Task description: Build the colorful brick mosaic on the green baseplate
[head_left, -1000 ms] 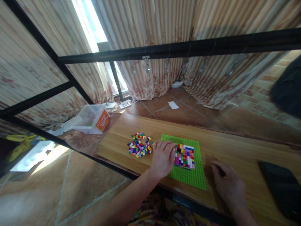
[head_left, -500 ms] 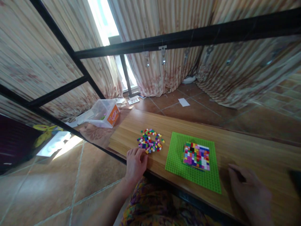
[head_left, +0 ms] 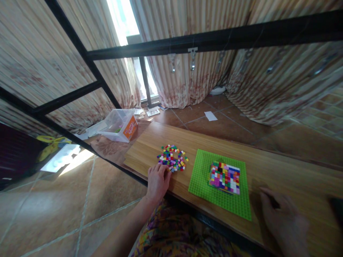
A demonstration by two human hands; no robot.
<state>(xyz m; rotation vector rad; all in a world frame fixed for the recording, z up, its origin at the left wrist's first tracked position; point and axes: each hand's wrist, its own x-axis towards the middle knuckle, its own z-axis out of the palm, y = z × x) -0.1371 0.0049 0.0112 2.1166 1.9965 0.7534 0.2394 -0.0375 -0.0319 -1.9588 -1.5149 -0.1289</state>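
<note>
My left hand (head_left: pixel 158 182) is at the near edge of a loose pile of small coloured toy bricks (head_left: pixel 175 162). Its thumb and fingertips are drawn together on a yellowish toy brick (head_left: pixel 169 170), mostly covered by the fingers. To the right lies a green studded baseplate (head_left: pixel 198 178). Near its middle stands a block of many-coloured toy bricks (head_left: pixel 224 177), built in layers, its top a mix of colours. Right of the baseplate, my right hand (head_left: pixel 285 216) rests low over the table, slightly blurred, fingers loosely bent, a gap by the thumb, nothing visible in it.
The wooden table (head_left: pixel 276 167) runs left to right. A clear plastic box (head_left: pixel 115 125) with an orange label stands beyond its left end. A black metal frame (head_left: pixel 209 44) with hanging clips crosses ahead, before striped curtains (head_left: pixel 171 82). A dark object (head_left: pixel 336 207) sits at the right edge.
My left hand has moved slightly up and right, its fingertips now over the brick at the pile's near edge. My right hand stays about where it was. The view has shifted a little.
</note>
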